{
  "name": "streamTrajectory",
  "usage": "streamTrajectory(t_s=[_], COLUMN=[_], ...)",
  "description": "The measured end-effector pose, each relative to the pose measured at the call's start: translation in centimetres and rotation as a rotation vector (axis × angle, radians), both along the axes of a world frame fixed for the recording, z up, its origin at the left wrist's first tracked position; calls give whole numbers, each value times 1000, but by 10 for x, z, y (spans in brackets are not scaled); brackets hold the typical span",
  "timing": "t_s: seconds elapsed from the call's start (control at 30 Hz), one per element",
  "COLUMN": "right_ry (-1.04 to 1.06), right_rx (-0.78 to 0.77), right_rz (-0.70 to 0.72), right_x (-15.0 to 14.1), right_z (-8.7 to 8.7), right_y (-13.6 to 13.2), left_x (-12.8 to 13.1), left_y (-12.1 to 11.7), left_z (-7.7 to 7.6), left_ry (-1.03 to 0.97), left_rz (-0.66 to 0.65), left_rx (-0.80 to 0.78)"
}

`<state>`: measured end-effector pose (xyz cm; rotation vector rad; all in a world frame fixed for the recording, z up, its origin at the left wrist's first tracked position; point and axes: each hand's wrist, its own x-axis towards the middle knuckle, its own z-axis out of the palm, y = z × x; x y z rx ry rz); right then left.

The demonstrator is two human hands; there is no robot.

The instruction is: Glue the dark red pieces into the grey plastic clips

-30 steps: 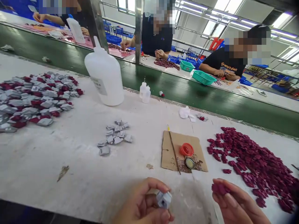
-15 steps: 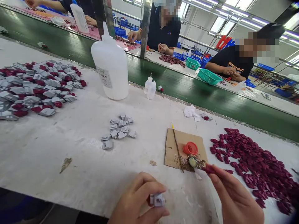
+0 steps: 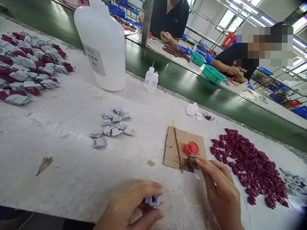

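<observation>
My left hand (image 3: 130, 203), low in the middle of the head view, pinches a small grey plastic part (image 3: 153, 201) between thumb and fingers. My right hand (image 3: 220, 187) is closed, its fingertips at a bottle cap (image 3: 192, 161) on a cardboard piece (image 3: 170, 153). The small maroon piece in those fingers is now almost wholly hidden. Beside the cap are a red round container (image 3: 191, 148) and a thin brown stick with a yellow end (image 3: 177, 147). Loose maroon pieces (image 3: 254, 163) form a pile to the right.
Several loose grey parts (image 3: 115, 124) lie left of the cardboard. Joined grey-and-maroon parts (image 3: 31, 67) are heaped at far left. A large white bottle (image 3: 105, 48) and two small bottles (image 3: 152, 81) stand near the green belt (image 3: 182, 84). Two co-workers sit beyond it.
My right hand has moved left and slightly up, bringing the maroon piece to the bottle cap. My left hand keeps its grey part. The camera view has shifted.
</observation>
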<state>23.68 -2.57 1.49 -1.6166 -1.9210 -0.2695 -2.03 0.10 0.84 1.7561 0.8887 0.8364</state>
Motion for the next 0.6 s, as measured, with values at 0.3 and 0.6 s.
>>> streamTrajectory(t_s=[0.3, 0.6], right_ry=[-28, 199], right_rx=[-30, -6], right_rz=[19, -113], right_x=[3, -22], right_z=[-3, 13], right_y=[2, -16], left_x=[3, 5], left_y=[-3, -4], left_z=[-1, -10], left_ry=[179, 194], left_rz=[-8, -5], left_rx=[196, 188])
